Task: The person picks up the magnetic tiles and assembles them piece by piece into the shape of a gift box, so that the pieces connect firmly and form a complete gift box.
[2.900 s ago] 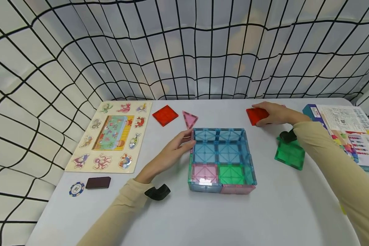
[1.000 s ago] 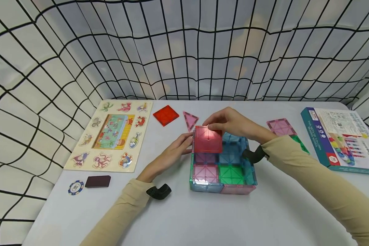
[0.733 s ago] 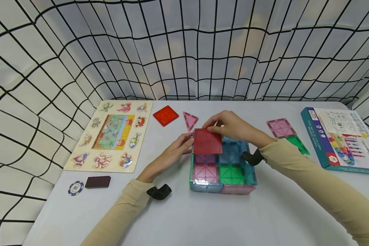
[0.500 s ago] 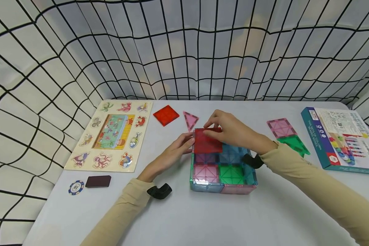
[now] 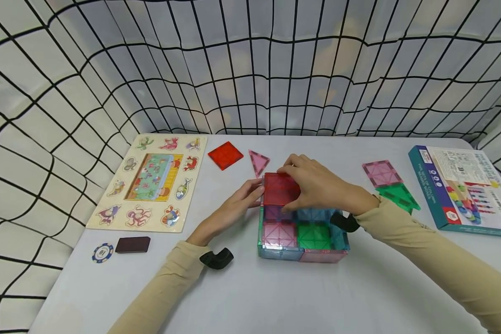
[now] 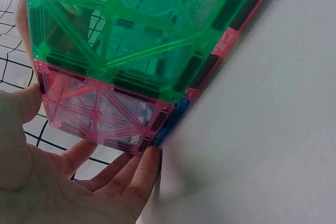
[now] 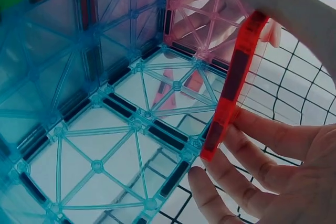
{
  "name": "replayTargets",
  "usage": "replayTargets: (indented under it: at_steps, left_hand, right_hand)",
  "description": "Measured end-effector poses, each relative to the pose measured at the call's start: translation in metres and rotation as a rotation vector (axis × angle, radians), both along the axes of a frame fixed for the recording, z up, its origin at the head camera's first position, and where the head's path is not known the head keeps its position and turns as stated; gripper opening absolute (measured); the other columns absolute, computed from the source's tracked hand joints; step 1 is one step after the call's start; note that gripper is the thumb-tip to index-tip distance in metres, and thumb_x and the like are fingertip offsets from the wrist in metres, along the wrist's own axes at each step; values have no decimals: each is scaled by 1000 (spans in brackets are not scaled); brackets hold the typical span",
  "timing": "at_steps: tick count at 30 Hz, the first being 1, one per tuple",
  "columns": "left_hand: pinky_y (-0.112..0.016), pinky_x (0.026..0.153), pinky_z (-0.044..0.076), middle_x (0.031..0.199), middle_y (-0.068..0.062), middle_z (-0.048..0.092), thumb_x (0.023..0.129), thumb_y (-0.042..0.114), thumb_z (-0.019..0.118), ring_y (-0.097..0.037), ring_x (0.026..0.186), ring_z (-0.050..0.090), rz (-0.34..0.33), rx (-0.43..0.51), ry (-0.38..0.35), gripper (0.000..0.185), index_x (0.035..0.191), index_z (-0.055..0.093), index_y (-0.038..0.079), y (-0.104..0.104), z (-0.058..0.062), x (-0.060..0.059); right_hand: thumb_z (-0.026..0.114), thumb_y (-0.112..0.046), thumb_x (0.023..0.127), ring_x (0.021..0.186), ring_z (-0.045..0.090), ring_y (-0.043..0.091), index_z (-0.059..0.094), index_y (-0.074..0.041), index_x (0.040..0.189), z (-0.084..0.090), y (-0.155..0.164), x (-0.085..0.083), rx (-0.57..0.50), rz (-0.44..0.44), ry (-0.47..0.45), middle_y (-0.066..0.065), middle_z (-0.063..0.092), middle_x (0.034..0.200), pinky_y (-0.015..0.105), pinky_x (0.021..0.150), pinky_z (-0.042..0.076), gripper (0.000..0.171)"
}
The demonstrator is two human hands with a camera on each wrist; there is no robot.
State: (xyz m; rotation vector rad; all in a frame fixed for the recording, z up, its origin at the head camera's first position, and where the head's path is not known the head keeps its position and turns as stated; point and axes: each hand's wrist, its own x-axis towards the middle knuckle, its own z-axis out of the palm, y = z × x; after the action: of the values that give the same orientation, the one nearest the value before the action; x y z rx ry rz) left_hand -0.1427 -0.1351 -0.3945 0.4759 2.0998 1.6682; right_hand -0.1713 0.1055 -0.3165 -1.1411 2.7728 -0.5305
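Observation:
A box of clear magnetic tiles stands mid-table, mostly blue with pink and green squares. Over its back left corner lies a red square magnetic tile, seen edge-on as a red tile in the right wrist view. My right hand holds this tile, fingers at its far side and thumb toward the near edge. At the box's left rear corner rests my left hand, fingers fairly straight. In the left wrist view its fingertips touch a pink wall tile beside a green one.
Left of the box are a wooden animal puzzle, a poker chip and a dark block. Behind lie a red tile and a pink triangle. At right are pink and green tiles and a boxed set.
My right hand has brought the red tile from the right side onto the box's back left corner. Most recently its thumb has slid toward the tile's near edge. My left hand stays at the box.

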Motion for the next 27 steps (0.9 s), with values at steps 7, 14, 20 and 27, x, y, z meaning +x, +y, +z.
replayTargets:
  at_steps: [7,14,20,27]
  left_hand:
    - [-50,119,40,163,-16,36,114,34,39,-33,148,40,4,-6,-5,55,161,28,6,2,0,-2]
    - [-50,121,37,162,-12,38,111,41,46,-30,147,41,11,-49,-24,63,162,27,11,4,0,-2]
    - [-59,118,37,165,-7,33,101,48,59,-31,148,37,10,-126,-33,78,164,24,19,2,4,2]
    - [-59,114,42,166,-7,30,97,45,67,-32,149,34,-20,-87,-33,87,165,20,18,2,4,4]
  right_hand:
    - [91,-42,81,116,55,31,63,1,140,2,7,-3,-8,7,-48,15,59,130,50,96,52,78]
    - [74,-26,99,131,52,37,65,-3,138,16,78,-32,-148,-126,-191,18,55,138,63,108,46,46]
    - [79,-12,94,131,48,47,62,5,136,-13,169,-51,-109,-238,-233,28,51,141,70,107,42,48]
    - [79,-28,94,118,46,50,40,12,151,-52,216,-48,44,-398,-286,39,41,139,65,95,52,80]
